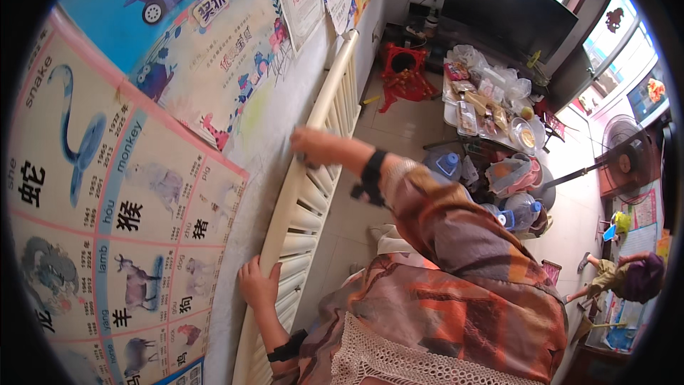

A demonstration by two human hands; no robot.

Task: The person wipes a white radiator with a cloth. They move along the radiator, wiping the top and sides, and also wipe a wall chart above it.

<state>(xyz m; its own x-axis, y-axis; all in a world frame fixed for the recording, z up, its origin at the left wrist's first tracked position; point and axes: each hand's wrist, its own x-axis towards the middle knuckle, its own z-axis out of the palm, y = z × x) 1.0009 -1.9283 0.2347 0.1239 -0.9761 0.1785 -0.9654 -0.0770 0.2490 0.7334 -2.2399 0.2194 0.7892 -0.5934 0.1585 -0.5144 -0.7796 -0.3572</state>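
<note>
A long cream metal radiator (280, 214) runs along the wall. My left hand (259, 284) lies on its top rail near the lower end, thumb apart from the fingers, holding nothing. Farther up, my right hand (315, 147) is bent over the same rail and blurred. Small greyish bits show around its fingers, perhaps a cloth; what it holds cannot be made out. Dark bands circle both wrists. An animal chart (160, 187) and a certificate poster (230, 53) hang on the wall beside the radiator.
A low table (450, 115) carries food packs and plastic bags, with large water bottles (521, 211) beside it. A red stool (403, 64) stands near the radiator's far end. A large television (507, 5), a standing fan (622, 163) and another person (636, 278) are farther off.
</note>
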